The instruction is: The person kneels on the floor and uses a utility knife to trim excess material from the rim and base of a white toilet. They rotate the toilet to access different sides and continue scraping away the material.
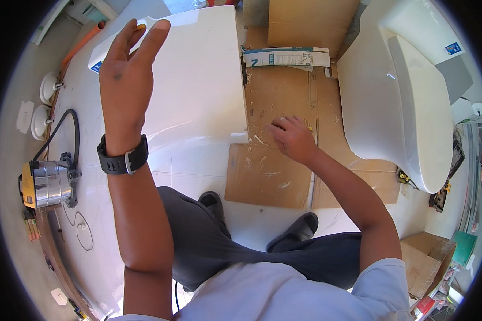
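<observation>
My left hand (124,72) is raised over the large glossy white piece (198,80), its thumb stretched up and its fingers bent. A small yellow-orange thing (141,27) shows between thumb and fingers; its kind is not visible. My right hand (293,138) is apart from the white piece's right edge, above the flattened brown cardboard (268,176). Its fingers are curled and a little blurred. A speck of yellow shows beside the knuckles, and whatever lies inside the fingers is hidden. White shavings are scattered on the cardboard.
A white toilet-like fixture (375,101) stands at right on cardboard. A printed carton strip (286,57) lies at the far end. At left are a yellow-and-silver shop vacuum (47,183) with a black hose (76,128), and an orange pipe (83,43). An open carton (426,262) sits lower right.
</observation>
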Tool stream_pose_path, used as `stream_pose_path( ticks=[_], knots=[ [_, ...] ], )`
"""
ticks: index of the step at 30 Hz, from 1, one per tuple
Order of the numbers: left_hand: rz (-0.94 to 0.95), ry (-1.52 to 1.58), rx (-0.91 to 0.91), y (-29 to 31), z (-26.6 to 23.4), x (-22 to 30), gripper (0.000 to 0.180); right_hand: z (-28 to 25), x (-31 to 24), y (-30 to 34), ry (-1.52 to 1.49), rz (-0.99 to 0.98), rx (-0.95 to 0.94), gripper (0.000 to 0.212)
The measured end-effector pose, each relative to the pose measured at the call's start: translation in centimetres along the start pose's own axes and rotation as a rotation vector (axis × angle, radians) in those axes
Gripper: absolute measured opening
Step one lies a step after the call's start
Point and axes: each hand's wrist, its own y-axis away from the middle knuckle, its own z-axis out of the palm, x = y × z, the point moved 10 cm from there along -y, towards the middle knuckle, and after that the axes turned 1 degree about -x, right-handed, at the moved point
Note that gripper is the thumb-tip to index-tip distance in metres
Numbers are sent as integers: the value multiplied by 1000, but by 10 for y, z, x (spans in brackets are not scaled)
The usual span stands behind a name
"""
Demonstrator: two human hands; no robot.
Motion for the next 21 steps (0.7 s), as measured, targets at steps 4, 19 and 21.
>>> stream_pose_path(
  ticks=[4,19,21],
  knots=[
    [-64,-132,-150,11,-23,-27,93,11,-2,-4,38,-69,-34,33],
    [-361,2,-494,177,-63,-5,95,62,12,14,135,-103,-176,22],
    [-273,-43,-566,182,-48,7,95,68,10,16,120,-95,-177,21]
  ],
)
